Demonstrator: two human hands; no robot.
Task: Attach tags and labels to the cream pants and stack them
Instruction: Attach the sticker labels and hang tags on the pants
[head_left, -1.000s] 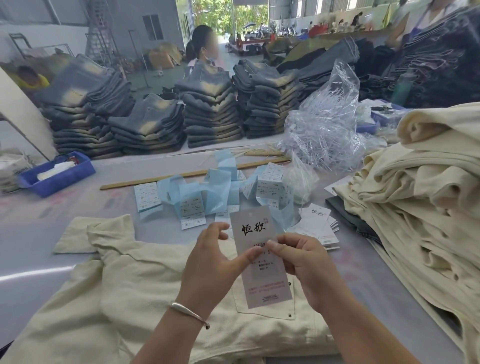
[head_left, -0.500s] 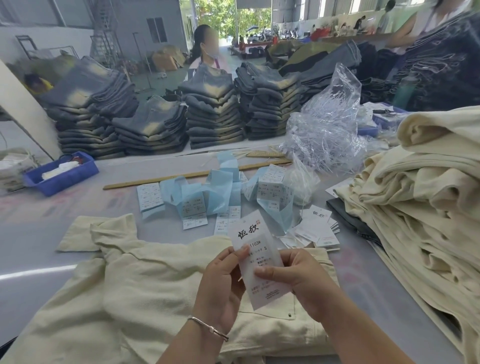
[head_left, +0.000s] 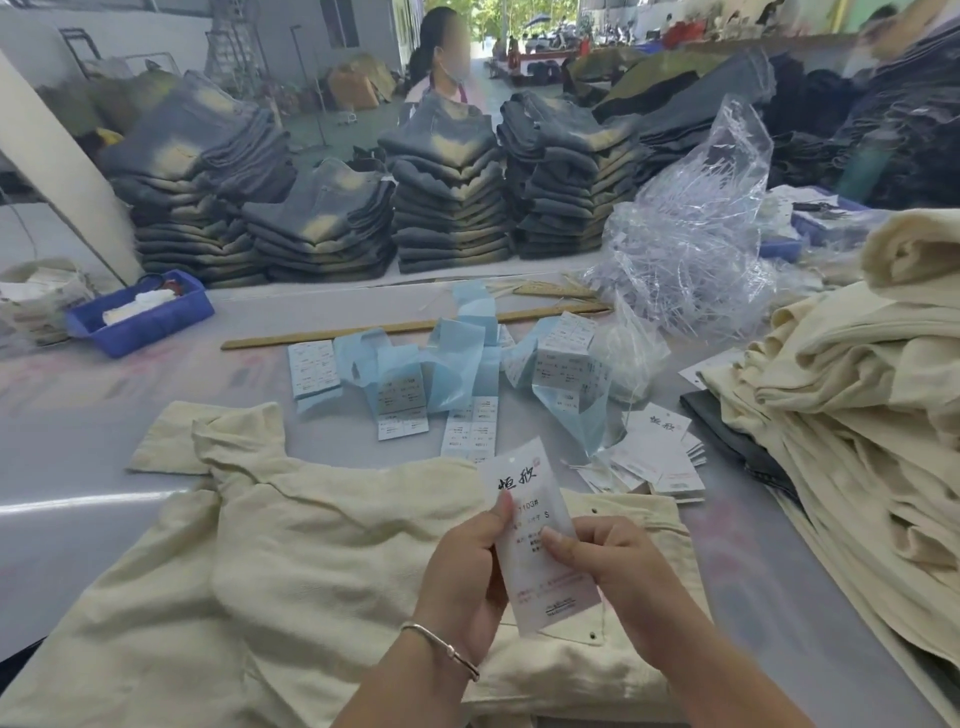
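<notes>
Paper tag in left hand and right hand above cream pants

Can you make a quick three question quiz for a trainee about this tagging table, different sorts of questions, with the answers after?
1. True or false: the left hand and the right hand both pinch the same hang tag.
2. Which lies directly under the held tag? A. blue tray B. cream pants spread on the table C. clear plastic bags
3. Fill in: the unfolded cream pants are heaped to the person's ____.

Key: 1 true; 2 B; 3 right.
</notes>
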